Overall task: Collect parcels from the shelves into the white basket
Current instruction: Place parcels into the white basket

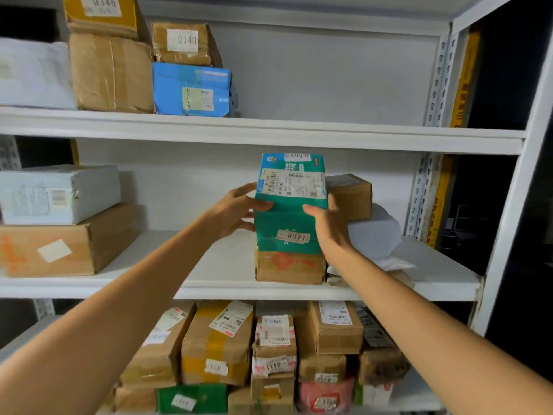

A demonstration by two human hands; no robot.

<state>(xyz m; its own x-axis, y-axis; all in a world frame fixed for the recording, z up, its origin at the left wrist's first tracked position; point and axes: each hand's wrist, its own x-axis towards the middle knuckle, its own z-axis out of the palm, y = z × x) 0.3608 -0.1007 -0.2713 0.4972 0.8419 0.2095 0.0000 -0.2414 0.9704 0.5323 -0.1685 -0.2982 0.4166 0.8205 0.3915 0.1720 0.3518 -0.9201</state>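
Left hand [236, 211] fingers [242, 189] spread on left side of teal-green cardboard parcel box [287, 218], thumb on front. Right hand [329, 226]: thumb on front, other fingers hidden behind right side. One box, two hands pinching it. Sits atop one brown taped carton [290, 266], white metal middle shelf [221, 265].

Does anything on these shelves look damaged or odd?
The blue box on the upper shelf is torn at its lower right corner. The green parcel in the left hand and right hand looks intact.
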